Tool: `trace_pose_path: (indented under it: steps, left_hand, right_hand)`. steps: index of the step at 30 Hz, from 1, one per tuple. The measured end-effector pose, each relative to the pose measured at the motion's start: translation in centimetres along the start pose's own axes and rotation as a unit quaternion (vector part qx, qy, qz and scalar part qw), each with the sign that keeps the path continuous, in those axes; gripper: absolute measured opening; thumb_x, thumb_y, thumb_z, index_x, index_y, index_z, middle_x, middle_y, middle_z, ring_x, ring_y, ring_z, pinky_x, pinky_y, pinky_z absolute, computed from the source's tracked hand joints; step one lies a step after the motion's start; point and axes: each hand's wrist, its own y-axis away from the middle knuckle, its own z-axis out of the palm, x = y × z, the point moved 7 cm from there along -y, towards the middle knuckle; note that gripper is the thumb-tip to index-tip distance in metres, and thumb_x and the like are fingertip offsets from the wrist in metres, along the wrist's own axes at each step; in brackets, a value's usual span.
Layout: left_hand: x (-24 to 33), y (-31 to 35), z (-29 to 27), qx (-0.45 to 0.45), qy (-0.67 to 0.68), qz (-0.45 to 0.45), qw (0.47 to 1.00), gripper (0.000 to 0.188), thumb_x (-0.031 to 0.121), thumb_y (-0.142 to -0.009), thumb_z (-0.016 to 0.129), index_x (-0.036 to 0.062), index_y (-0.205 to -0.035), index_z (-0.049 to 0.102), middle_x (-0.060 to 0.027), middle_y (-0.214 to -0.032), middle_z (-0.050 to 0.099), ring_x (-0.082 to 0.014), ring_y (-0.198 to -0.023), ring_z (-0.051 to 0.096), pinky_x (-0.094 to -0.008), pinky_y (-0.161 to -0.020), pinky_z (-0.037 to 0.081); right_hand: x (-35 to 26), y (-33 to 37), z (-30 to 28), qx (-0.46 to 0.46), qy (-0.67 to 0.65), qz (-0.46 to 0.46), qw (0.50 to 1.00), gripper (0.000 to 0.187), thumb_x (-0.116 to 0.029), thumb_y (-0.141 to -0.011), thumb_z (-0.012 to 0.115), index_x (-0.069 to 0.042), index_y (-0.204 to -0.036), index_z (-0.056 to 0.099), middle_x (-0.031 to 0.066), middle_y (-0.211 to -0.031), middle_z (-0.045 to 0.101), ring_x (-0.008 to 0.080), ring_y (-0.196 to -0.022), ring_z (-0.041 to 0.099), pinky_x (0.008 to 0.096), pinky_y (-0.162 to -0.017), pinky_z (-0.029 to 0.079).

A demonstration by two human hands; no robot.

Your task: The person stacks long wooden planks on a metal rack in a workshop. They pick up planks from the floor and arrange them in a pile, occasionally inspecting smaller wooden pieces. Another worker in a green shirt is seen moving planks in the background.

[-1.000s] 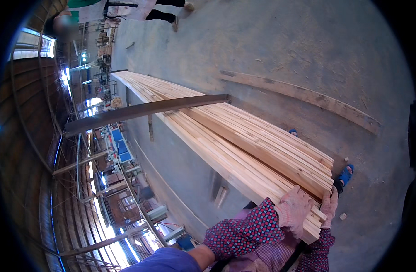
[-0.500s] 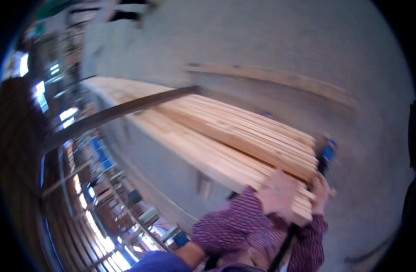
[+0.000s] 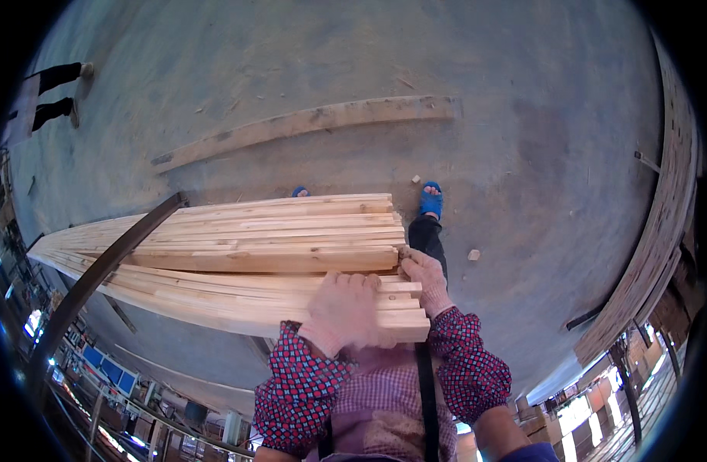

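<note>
Pale timber strips (image 3: pixel 269 258) run leftward past a dark bar (image 3: pixel 103 271). The left hand (image 3: pixel 342 309) drapes over the nearer ones, perhaps steadying them; the right hand (image 3: pixel 426 279) touches strip ends, seemingly acting as a stop. I cannot tell whether either grip pinches.

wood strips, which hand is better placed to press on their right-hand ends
Probably the right hand: it is right at those ends of the wood strips, while the left hand lies across the nearer ones, set back from the ends.
</note>
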Motion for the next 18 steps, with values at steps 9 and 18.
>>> trace_pose_path:
  steps: [9,18]
  left_hand:
    - [-0.4,-1.2,-0.7,-0.047,0.002,-0.016,0.999,0.099,0.067,-0.063,0.068,0.0008,-0.133,0.047,-0.0203,-0.128,0.055,-0.0315,-0.122,0.051,-0.0388,-0.107,0.033]
    - [-1.1,-4.1,-0.9,-0.035,0.004,-0.030,0.999,0.095,0.060,-0.060,0.073,-0.0005,-0.130,0.050,-0.0224,-0.119,0.061,-0.0350,-0.114,0.058,-0.0404,-0.100,0.044]
  right_hand:
    - [0.9,0.5,0.1,-0.031,-0.196,-0.018,0.980,0.036,-0.009,-0.090,0.051,-0.001,-0.124,0.059,0.0065,-0.099,0.066,0.0102,-0.082,0.062,0.0234,-0.074,0.050]
    - [0.9,3.8,-1.3,0.076,-0.122,-0.047,0.988,0.039,-0.015,-0.090,0.049,0.000,-0.124,0.059,0.0030,-0.098,0.064,0.0096,-0.081,0.057,0.0236,-0.075,0.047]
